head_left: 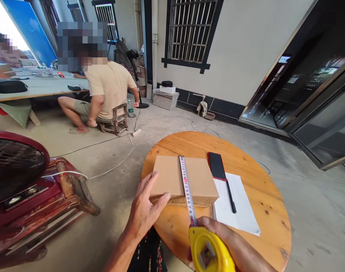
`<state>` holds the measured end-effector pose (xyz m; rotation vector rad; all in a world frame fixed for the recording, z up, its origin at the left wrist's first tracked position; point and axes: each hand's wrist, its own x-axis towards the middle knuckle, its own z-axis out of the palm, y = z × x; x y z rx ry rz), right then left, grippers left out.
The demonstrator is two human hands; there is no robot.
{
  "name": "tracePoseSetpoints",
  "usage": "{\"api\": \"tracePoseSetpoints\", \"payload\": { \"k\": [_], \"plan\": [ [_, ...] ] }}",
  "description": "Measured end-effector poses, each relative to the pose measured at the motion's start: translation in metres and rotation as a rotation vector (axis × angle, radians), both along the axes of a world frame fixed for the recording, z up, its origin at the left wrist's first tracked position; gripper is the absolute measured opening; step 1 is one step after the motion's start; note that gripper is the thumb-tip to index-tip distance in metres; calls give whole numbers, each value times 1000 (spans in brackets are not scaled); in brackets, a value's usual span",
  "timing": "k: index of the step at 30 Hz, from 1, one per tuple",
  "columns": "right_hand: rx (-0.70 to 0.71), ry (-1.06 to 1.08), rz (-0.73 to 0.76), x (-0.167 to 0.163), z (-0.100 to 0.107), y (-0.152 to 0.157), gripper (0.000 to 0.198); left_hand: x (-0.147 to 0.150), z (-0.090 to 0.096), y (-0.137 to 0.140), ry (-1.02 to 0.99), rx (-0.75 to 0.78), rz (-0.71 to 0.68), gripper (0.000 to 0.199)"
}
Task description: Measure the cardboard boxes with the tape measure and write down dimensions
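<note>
Cardboard box (199,179) sits on a round wooden table (264,189), the strip (186,185) of a yellow tape measure (210,253) running across its top. The right hand (218,228) grips the tape measure; the left hand (145,206), fingers spread, rests against the box's near left corner.

Courtyard-like space: barred window (190,32), concrete floor (112,196)

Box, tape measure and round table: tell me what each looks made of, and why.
Box: likely cardboard, matt; plain brown faces with straight edges.
Tape measure: case probably hard plastic, glossy yellow with a smooth moulded curve; its white printed blade could be coated metal, but the look leaves that open.
Round table: wood, perhaps varnished; knots, grain and plank seams show.
</note>
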<state>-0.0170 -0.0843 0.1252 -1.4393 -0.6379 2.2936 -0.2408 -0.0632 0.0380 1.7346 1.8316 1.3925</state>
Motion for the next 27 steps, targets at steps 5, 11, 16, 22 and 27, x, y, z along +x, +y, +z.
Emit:
{"api": "tracePoseSetpoints", "payload": {
  "k": [5,11,16,22,27],
  "plan": [
    [-28,-17,-50,5,1,-7,62,0,0,1,0,5,-1,57],
    [32,-30,-16,0,6,-8,66,0,-2,1,-1,18,6,56],
    [-21,-54,-13,-2,7,-10,65,1,-1,2,-8,22,3,57],
    [240,-15,123,8,2,-12,52,1,-3,3,-41,10,4,58],
    [466,-170,293,34,6,-5,49,0,10,-5,-180,78,86,57]
  ]
}}
